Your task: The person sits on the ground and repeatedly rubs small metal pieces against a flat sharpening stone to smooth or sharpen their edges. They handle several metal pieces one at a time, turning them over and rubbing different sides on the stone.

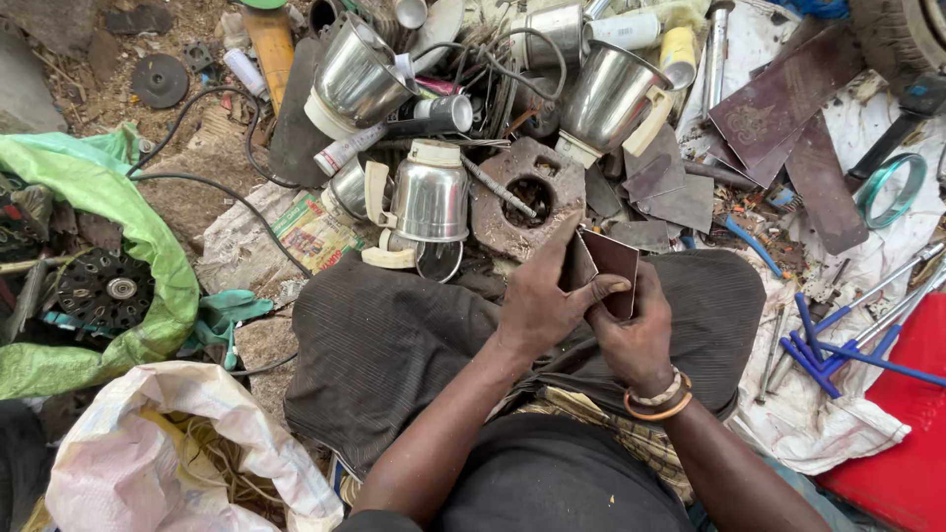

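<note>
Both forearms are bare, with no sleeves reaching the wrists. The right hand [636, 330] has two bangles just behind it at the wrist: a pale beaded one and a plain orange-brown ring. Near the bangles, a dark striped cloth [394, 345] drapes the lap, above a checked garment [631, 438] and dark top [552, 483].
</note>
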The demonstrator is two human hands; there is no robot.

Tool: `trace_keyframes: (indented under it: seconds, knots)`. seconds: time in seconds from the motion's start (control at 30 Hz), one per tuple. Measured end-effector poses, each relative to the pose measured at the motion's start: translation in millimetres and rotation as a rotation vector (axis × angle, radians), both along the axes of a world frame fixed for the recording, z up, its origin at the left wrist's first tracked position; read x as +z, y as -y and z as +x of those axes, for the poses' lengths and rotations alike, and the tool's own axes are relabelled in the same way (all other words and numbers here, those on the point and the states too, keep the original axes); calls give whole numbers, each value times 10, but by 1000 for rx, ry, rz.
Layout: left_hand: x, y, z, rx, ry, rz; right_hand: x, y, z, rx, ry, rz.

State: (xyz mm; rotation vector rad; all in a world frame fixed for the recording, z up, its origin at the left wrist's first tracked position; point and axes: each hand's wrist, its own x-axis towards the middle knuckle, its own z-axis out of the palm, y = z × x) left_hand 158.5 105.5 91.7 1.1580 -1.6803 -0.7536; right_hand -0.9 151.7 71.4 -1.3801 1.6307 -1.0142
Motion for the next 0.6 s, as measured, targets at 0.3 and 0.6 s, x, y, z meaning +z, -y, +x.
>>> trace_keyframes:
  seconds: [0.3,0.6]
  knots:
    - [126,11,391,-249,-4,473,-234,-109,-99,200,1123,299]
    - [-250,35,884,-820,-814,657,-251,-73,-181,465,1522,532]
